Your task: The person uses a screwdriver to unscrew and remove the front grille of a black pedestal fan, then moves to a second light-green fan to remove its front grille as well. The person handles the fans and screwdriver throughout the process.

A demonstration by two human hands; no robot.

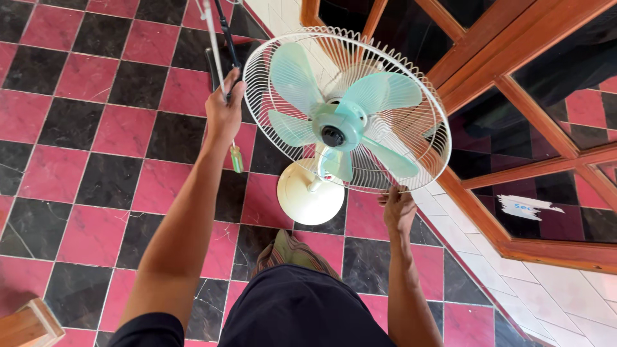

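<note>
Gripping the upper-left rim of the fan [347, 109], the left hand [223, 106] is closed on the wire guard [257, 64] and also pins a green-handled screwdriver [236, 157], shaft up, handle hanging below the palm. The right hand [398, 209] touches the lower-right rim, fingers curled; its hold cannot be told. The fan stands between both hands on its round base [310, 193], 5 pale blades [292, 77] facing up. Below lies a red-and-black tiled floor [77, 141]; a wooden door [514, 96] stands right.

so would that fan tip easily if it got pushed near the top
Probably: the fan carries a wide wire guard over a much smaller round base, so it looks top-heavy. The thin wires would likely flex. The right hand at the guard's rim and left hand beside it may steady it.
</note>
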